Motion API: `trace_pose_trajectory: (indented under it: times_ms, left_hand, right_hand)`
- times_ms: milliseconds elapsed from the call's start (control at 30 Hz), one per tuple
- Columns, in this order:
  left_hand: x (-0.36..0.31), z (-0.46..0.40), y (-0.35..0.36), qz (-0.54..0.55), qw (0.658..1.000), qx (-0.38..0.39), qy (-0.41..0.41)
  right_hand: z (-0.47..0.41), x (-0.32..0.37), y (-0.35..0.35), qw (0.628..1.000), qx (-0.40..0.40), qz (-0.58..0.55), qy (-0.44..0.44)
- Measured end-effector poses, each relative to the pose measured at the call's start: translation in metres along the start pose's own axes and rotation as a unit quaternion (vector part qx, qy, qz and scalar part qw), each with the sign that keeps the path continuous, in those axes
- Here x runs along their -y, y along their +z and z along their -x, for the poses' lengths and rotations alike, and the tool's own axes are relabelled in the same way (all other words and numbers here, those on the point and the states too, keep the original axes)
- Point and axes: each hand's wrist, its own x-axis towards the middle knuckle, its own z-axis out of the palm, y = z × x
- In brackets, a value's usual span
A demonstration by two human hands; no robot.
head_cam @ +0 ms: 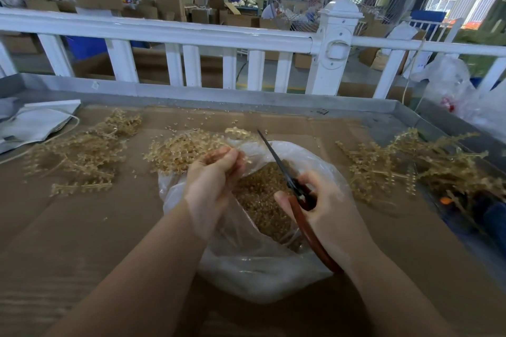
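Left hand [210, 183] and right hand [323, 208] are bare (forearms [153, 260] too), slim and smooth-skinned.

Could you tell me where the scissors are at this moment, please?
In the head view, the scissors are right of centre, gripped by the right hand over the open plastic bag, blades pointing up-left past the left hand.

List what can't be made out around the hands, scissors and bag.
Head view: handle loops of the scissors, covered by the right hand.
Head view: where the left hand grips the sprigs, hidden by its curled fingers.
Head view: pieces in the bag, too small and blurred.
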Motion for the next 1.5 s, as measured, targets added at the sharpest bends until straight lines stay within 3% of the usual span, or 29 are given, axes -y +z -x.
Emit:
trace_pose_trajectory:
  times_ms: [433, 1000, 1500]
  left_hand:
    - [-0.003, 0.000, -0.005, 0.110, 0.991, -0.003, -0.077]
    - [0.013, 0.004, -0.010, -0.016, 0.988, 0.077, -0.130]
    - [0.011, 0.005, -0.011, -0.026, 0.982, 0.091, -0.162]
  right_hand:
    - [0.003, 0.005, -0.003, 0.991, 0.100, 0.092, -0.007]
    - [-0.006, 0.002, 0.016, 0.987, 0.059, 0.144, -0.029]
    - [-0.008, -0.006, 0.020, 0.986, 0.056, 0.141, -0.062]
